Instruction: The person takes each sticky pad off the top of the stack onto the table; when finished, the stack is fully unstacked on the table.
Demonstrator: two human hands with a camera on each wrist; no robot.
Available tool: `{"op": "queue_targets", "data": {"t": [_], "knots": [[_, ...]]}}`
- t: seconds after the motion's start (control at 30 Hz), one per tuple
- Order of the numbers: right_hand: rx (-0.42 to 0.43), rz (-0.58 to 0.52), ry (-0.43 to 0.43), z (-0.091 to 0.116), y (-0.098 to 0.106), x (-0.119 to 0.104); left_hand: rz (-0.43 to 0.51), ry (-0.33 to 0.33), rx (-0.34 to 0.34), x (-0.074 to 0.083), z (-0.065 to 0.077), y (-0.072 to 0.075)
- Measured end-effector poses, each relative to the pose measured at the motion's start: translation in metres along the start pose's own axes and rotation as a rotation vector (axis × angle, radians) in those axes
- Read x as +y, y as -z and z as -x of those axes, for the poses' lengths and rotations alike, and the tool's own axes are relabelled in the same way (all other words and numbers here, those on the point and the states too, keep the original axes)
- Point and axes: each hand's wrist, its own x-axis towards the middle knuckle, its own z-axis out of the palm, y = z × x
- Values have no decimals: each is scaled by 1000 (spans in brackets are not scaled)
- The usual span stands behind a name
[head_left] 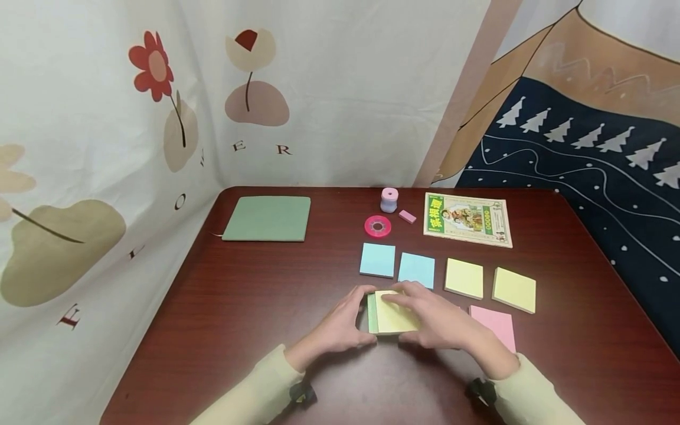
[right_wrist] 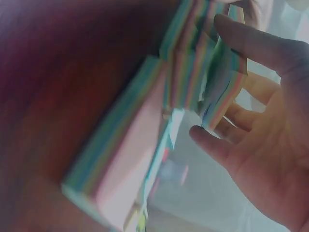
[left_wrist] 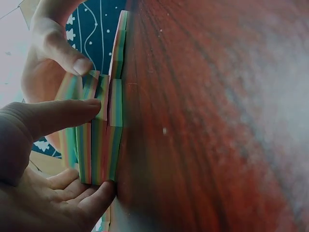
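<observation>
left fingers (head_left: 362, 291), right fingers (head_left: 408, 301), spread pad-wide, grip stacked pads (head_left: 395, 317); wrist views add stripes (left_wrist: 98, 154).

Looks like a study or craft corner, screened off by pale flower-printed cloth (head_left: 361, 118) at left and back and a tree-patterned hanging (head_left: 595, 159) at right. Shows a reddish-brown surface (head_left: 255, 295) laid out desk-style with coloured paper pads (head_left: 394, 319), a green notebook (head_left: 267, 219) and a printed booklet (head_left: 467, 219). Cannot be pinned to home or office.

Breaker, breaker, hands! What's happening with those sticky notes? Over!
Left hand holds pad stack. Right hand grips top yellow pad. Possible snag: pink pad, close beside right hand. Over.
</observation>
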Motion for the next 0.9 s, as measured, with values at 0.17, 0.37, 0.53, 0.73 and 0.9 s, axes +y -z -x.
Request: {"op": "queue_targets", "data": {"t": [0.17, 0.37, 0.53, 0.73, 0.9], "knots": [[79, -17, -80, 18, 25, 19, -2, -1, 9, 1, -1, 0], [243, -20, -245, 49, 62, 71, -14, -4, 9, 2, -1, 0], [374, 24, -445, 77, 83, 133, -26, -10, 7, 0, -1, 0], [339, 11, -750, 106, 94, 181, -27, -20, 5, -1, -2, -1], [265, 2, -820, 115, 95, 197, -30, -13, 2, -1, -2, 0]]}}
